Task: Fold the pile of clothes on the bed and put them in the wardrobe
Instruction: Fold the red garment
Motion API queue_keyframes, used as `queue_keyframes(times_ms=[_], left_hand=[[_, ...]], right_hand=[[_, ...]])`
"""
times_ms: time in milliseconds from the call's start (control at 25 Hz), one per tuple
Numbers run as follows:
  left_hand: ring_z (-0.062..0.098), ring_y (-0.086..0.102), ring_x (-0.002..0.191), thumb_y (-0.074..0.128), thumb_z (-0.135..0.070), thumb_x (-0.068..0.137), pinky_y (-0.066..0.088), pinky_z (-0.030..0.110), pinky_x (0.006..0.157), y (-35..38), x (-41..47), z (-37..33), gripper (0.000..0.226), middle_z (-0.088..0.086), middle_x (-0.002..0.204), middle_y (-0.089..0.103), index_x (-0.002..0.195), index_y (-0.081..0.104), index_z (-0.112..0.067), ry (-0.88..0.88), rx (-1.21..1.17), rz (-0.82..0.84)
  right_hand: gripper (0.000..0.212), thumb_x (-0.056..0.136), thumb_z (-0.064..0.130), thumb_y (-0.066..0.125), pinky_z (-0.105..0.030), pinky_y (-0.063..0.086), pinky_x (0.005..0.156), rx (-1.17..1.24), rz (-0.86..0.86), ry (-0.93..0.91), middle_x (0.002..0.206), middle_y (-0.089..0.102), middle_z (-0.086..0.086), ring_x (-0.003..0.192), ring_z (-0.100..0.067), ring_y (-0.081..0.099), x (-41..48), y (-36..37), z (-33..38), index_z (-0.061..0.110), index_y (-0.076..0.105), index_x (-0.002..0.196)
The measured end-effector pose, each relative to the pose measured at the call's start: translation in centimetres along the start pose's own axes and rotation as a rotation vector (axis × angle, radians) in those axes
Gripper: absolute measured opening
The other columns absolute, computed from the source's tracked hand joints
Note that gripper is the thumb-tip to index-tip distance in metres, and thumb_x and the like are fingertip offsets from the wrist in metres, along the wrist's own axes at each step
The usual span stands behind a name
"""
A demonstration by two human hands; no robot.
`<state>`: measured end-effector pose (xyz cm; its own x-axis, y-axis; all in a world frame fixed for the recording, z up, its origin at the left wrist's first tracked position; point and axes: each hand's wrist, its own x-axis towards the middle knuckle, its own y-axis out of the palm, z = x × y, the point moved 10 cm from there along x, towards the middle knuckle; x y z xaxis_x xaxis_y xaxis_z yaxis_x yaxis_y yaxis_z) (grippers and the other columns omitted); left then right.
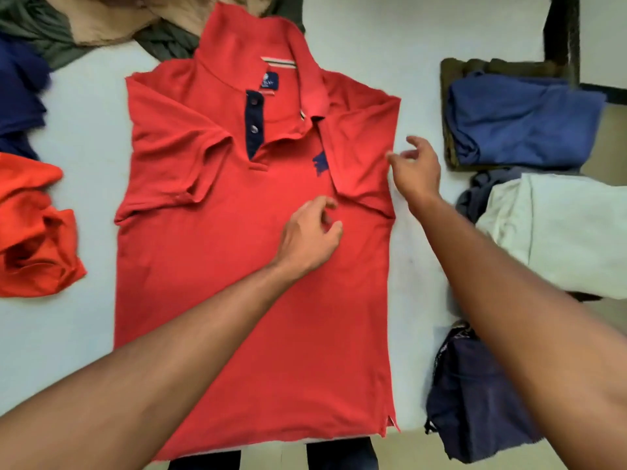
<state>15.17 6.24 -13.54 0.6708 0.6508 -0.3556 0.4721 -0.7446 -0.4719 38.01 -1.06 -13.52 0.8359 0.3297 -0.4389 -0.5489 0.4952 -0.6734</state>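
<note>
We see the bed (84, 334), its pale sheet filling the view and carrying everything else. Largest on it is the red polo shirt (237, 283), laid flat front-up at the centre, collar away from us, hem overhanging the near edge. Both short sleeves are folded inward across the chest; the navy placket with two buttons lies between them.

Right side of the bed: a folded blue garment (522, 123) on top of a dark olive one, a folded off-white garment (556, 232) nearer us, and a dark navy folded garment (475, 401) nearest. Left side: a crumpled orange garment (34, 232) and a navy garment (20, 103) at the edge. Far side: a loose heap of tan and olive clothes (84, 25).

Our left hand (312, 237) is over the shirt's middle, fingers loosely curled, gripping nothing; we cannot tell whether it touches the cloth. Our right hand (415, 167) is at the shirt's right edge beside the folded sleeve, fingers spread and slightly bent, holding nothing.
</note>
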Motion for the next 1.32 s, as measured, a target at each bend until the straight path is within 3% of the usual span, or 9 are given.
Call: queue_keyframes(times_ms=[120, 200, 320, 440, 720, 920, 1040, 1200, 1320], left_hand=[[0.033, 0.058, 0.111, 0.065, -0.048, 0.084, 0.048, 0.043, 0.093, 5.1, 1.5, -2.1, 0.073, 0.01, 0.126, 0.051, 0.147, 0.037, -0.023, -0.121, 0.068, -0.066], [0.034, 0.054, 0.112, 0.068, -0.059, 0.08, 0.047, 0.044, 0.088, 7.8, 2.6, -3.1, 0.09, 0.009, 0.13, 0.041, 0.154, 0.026, -0.03, -0.176, 0.218, -0.094], [0.03, 0.05, 0.108, 0.07, -0.066, 0.071, 0.046, 0.042, 0.078, 9.4, 3.7, -3.1, 0.099, 0.007, 0.129, 0.038, 0.154, 0.027, -0.033, -0.233, 0.434, -0.19], [0.03, 0.05, 0.103, 0.067, -0.057, 0.072, 0.044, 0.042, 0.078, 9.7, 2.6, -3.0, 0.09, 0.008, 0.126, 0.045, 0.151, 0.035, -0.027, -0.229, 0.518, -0.31], [0.026, 0.049, 0.091, 0.07, -0.02, 0.061, 0.044, 0.043, 0.073, 14.9, -7.8, -2.1, 0.096, 0.009, 0.116, 0.05, 0.148, 0.032, -0.02, -0.288, 0.552, -0.236], [0.024, 0.049, 0.079, 0.066, 0.0, 0.062, 0.047, 0.04, 0.065, 15.1, -15.7, 1.1, 0.083, 0.006, 0.1, 0.052, 0.14, 0.043, -0.016, -0.366, 0.5, -0.255], [0.026, 0.054, 0.085, 0.062, 0.003, 0.064, 0.05, 0.042, 0.073, 13.6, -18.2, 2.3, 0.068, 0.003, 0.098, 0.059, 0.13, 0.056, -0.014, -0.436, 0.326, -0.306], [0.031, 0.065, 0.084, 0.058, 0.004, 0.069, 0.05, 0.037, 0.075, 10.4, -23.1, 7.7, 0.033, -0.002, 0.08, 0.068, 0.091, 0.069, -0.018, -0.868, -0.201, -0.458], [0.031, 0.064, 0.073, 0.054, 0.001, 0.073, 0.049, 0.036, 0.066, 7.7, -25.7, 10.5, 0.019, -0.002, 0.066, 0.064, 0.077, 0.066, -0.013, -0.956, -0.266, -0.402]], right_hand=[[0.089, 0.069, 0.06, 0.073, -0.042, 0.05, 0.108, 0.159, 0.05, 0.037, 0.128, 0.064, -0.001, 0.114, -0.021, 0.064, 3.9, 1.8, -1.0, 0.016, 0.053, 0.144], [0.065, 0.08, 0.047, 0.077, -0.03, 0.049, 0.104, 0.129, 0.081, -0.061, 0.128, 0.065, 0.003, 0.117, -0.016, 0.063, 5.0, 2.3, 0.4, 0.019, 0.057, 0.136], [0.029, 0.079, 0.047, 0.078, -0.028, 0.052, 0.078, 0.06, 0.122, -0.122, 0.091, 0.068, 0.013, 0.085, -0.009, 0.066, 7.2, 3.3, 1.1, 0.027, 0.063, 0.095], [0.04, 0.081, 0.049, 0.075, -0.026, 0.042, 0.06, 0.045, 0.113, -0.121, 0.065, 0.056, 0.015, 0.062, -0.006, 0.054, 7.6, 3.7, 0.7, 0.023, 0.048, 0.067], [0.033, 0.088, 0.047, 0.068, -0.023, 0.044, 0.067, 0.048, 0.075, -0.229, 0.074, 0.053, 0.015, 0.065, -0.004, 0.049, 6.0, 3.1, 1.3, 0.025, 0.045, 0.077], [0.02, 0.093, 0.039, 0.063, -0.023, 0.048, 0.073, 0.063, 0.067, -0.297, 0.086, 0.063, 0.011, 0.073, -0.004, 0.055, 5.6, 2.9, 1.8, 0.024, 0.05, 0.09], [0.011, 0.094, 0.03, 0.062, -0.027, 0.053, 0.077, 0.112, 0.05, -0.301, 0.088, 0.069, 0.006, 0.075, -0.006, 0.06, 5.7, 2.8, 2.2, 0.021, 0.057, 0.089], [0.021, 0.094, 0.028, 0.061, -0.029, 0.051, 0.067, 0.173, 0.039, -0.274, 0.068, 0.062, 0.012, 0.062, -0.005, 0.053, 4.2, 3.7, 5.3, 0.013, 0.066, 0.08], [0.022, 0.095, 0.026, 0.06, -0.026, 0.046, 0.063, 0.187, 0.116, -0.318, 0.064, 0.058, 0.013, 0.06, -0.006, 0.051, 1.1, 6.2, 9.6, 0.02, 0.065, 0.075]])
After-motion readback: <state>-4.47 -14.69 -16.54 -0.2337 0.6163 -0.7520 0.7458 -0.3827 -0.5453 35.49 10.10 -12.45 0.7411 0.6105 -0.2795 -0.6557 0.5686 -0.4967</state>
